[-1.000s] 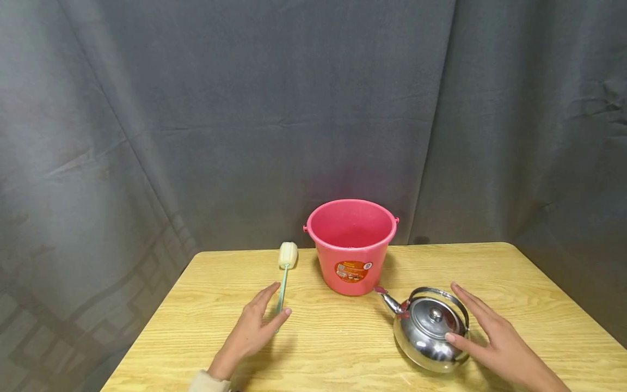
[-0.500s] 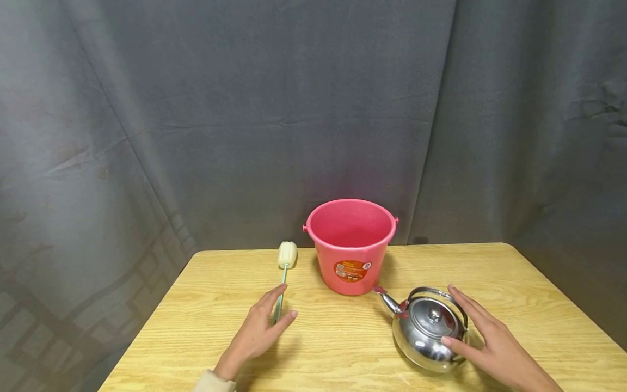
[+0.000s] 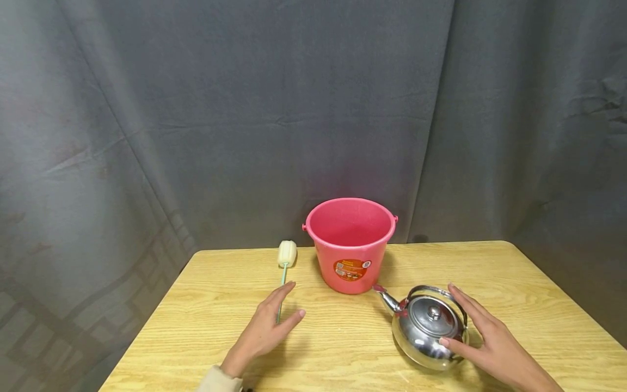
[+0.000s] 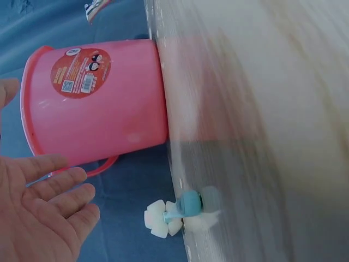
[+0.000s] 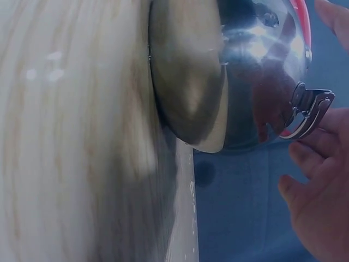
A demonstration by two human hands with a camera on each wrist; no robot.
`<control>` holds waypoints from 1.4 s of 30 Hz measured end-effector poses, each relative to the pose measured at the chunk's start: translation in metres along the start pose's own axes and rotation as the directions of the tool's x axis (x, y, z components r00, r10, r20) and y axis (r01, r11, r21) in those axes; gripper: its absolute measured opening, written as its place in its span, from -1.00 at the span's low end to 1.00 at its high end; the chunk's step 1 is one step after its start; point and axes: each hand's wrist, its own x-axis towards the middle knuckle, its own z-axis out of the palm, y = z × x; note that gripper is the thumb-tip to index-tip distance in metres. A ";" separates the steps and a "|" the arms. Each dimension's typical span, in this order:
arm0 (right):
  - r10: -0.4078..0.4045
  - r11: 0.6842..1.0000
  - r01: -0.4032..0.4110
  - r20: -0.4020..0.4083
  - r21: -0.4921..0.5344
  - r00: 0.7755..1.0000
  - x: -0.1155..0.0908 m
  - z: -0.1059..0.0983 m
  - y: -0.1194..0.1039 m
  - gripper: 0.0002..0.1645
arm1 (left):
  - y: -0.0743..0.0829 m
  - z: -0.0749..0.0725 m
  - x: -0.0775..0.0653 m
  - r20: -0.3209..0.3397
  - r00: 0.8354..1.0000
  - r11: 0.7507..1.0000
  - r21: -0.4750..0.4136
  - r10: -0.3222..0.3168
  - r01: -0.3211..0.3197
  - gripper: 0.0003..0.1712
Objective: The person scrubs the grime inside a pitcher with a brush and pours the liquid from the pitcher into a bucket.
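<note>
My left hand [image 3: 264,329] hovers above the table with fingers extended and thumb spread, holding nothing. Just beyond it lies a sponge bottle brush [image 3: 287,254], whose thin green handle is partly hidden by the hand. Beside a shiny steel kettle [image 3: 421,337] is my right hand [image 3: 497,343], thumb and fingers spread around the kettle's right side near its raised handle. In the right wrist view the fingers [image 5: 316,150] are close to the handle bracket [image 5: 311,112]; whether they touch is hard to tell. The kettle's spout points left, toward the pink bucket.
A pink bucket [image 3: 352,256] with an orange label stands upright at the back middle of the wooden table [image 3: 210,296]. The kettle's red-tipped spout [image 3: 387,296] comes close to its base. Grey cloth [image 3: 294,120] hangs behind the table and along its sides.
My left hand has drifted right, with its fingers still spread. The right hand has shifted only slightly left beside the kettle. Kettle, bucket and brush stay in place.
</note>
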 end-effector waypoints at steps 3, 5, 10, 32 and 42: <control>0.037 0.999 -0.037 0.022 0.012 0.999 -0.001 -0.001 0.001 0.22 | 0.002 0.002 0.002 0.017 1.000 1.000 -0.006 0.000 0.000 -0.24; 0.058 0.998 -0.059 0.036 0.023 0.998 0.000 -0.002 0.001 0.24 | 0.004 0.003 0.003 0.032 0.999 1.000 -0.012 0.000 0.001 -0.23; 0.071 0.997 -0.072 0.052 0.027 0.996 0.001 -0.002 0.000 0.28 | 0.007 0.003 0.006 0.045 0.999 1.000 0.002 -0.008 0.008 -0.22; 0.060 0.997 -0.063 0.059 0.048 0.996 0.005 0.003 -0.001 0.33 | 0.018 0.010 0.013 0.061 0.998 1.000 -0.016 0.008 -0.007 -0.27; 0.046 0.998 -0.048 0.043 0.045 0.998 0.003 0.008 -0.003 0.35 | 0.024 0.012 0.017 0.063 0.997 0.999 -0.010 0.051 -0.050 -0.25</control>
